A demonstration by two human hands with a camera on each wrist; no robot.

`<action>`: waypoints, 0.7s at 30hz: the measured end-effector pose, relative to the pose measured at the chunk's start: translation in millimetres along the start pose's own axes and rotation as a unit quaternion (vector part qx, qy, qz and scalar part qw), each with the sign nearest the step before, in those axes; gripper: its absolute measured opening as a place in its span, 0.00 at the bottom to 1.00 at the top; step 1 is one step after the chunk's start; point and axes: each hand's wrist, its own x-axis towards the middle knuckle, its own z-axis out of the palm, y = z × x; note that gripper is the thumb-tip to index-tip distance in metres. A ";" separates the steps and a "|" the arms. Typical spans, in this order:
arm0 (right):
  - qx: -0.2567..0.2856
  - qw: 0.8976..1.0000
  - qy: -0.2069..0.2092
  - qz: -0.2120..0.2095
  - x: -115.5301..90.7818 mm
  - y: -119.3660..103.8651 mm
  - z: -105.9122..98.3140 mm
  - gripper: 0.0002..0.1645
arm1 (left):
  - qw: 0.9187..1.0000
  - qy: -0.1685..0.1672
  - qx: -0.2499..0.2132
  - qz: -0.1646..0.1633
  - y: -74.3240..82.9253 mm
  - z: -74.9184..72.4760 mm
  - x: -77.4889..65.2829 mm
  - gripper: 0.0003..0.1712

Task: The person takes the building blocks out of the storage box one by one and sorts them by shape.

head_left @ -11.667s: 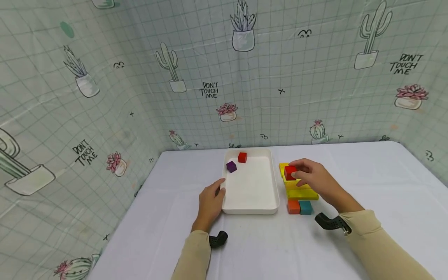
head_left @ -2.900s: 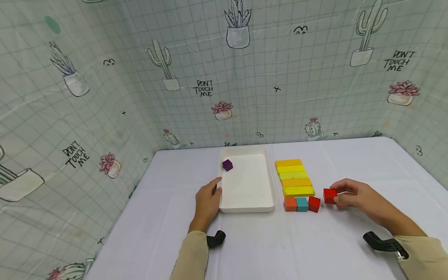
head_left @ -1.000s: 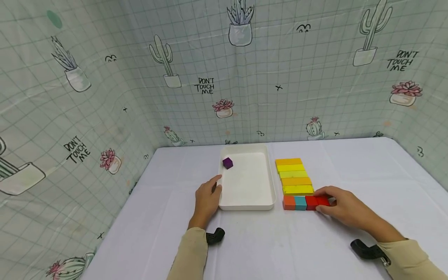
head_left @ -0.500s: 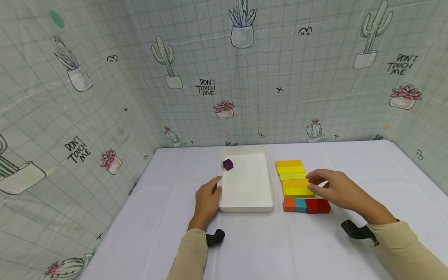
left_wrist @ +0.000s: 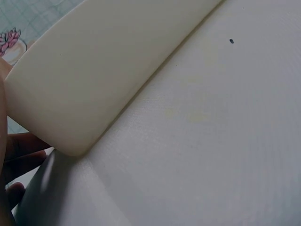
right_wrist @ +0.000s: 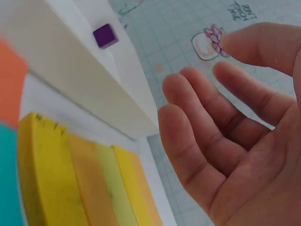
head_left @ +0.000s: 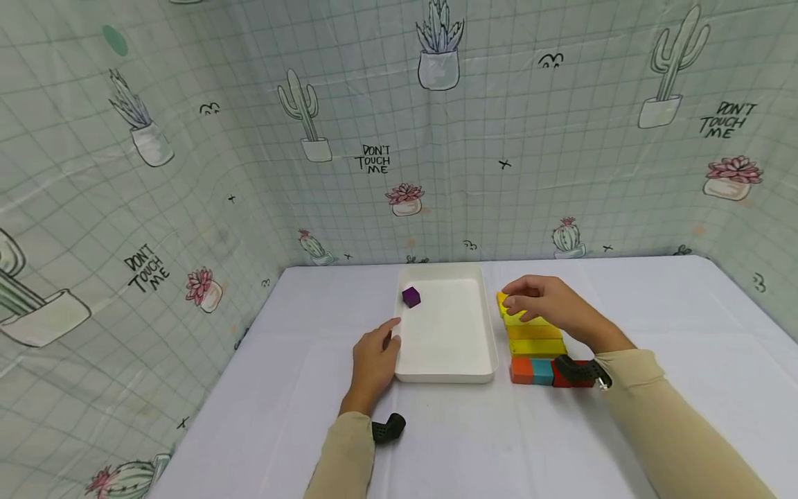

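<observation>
A white tray [head_left: 445, 378] lies on the table with a purple block [head_left: 411, 297] in its far left corner. My left hand [head_left: 374, 360] rests against the tray's left wall, thumb and index finger touching it. In the left wrist view the fingers [left_wrist: 28, 147] show beside the tray's corner. Over the far end of a row of yellow and orange-yellow bars [head_left: 537, 348] hovers my right hand [head_left: 551, 305], covering some of them. Seen from the right wrist, its fingers [right_wrist: 181, 136] are loosely bent and hold nothing.
In front of the bars is a row of blocks: orange [head_left: 521, 371], teal [head_left: 542, 372] and two red blocks [head_left: 562, 378], partly covered by the black wrist camera [head_left: 580, 371]. A patterned cloth [head_left: 349, 208] stands behind and beside the white table [head_left: 449, 443].
Several seconds ago a red block left the tray. My right hand put two red blocks beside the teal one, let go, and moved up and left above the bars. My left hand stayed.
</observation>
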 end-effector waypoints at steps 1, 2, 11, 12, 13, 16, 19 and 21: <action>0.023 1.000 -0.003 0.005 4.9 -0.5 1.2 0.27 | 1.000 -0.001 0.001 -0.002 -0.2 -0.5 0.0 0.22; 0.039 0.999 -0.006 0.005 9.6 -1.8 2.8 0.27 | 1.000 -0.001 0.001 -0.002 -0.5 -1.3 0.2 0.22; 0.095 0.995 -0.034 0.011 48.0 -16.0 27.0 0.23 | 1.000 -0.002 0.002 -0.006 -3.8 -5.4 -2.1 0.22; 0.094 0.995 -0.035 0.012 52.0 -16.9 29.2 0.22 | 1.000 -0.001 0.001 -0.007 -3.6 -5.5 -2.0 0.22; 0.093 0.995 -0.036 0.013 55.8 -17.5 31.6 0.22 | 1.000 -0.001 0.000 -0.007 -2.9 -5.8 -2.0 0.22; 0.100 0.994 -0.036 0.019 66.2 -21.1 38.5 0.22 | 1.000 0.000 -0.002 -0.002 -1.0 -5.4 -1.0 0.22; 0.102 0.994 -0.039 0.025 75.3 -24.8 45.3 0.23 | 1.000 -0.002 -0.002 0.003 0.8 -3.7 -0.2 0.22; 0.099 0.994 -0.041 0.029 81.3 -26.4 49.6 0.24 | 1.000 -0.002 -0.001 0.006 1.3 -1.9 0.2 0.22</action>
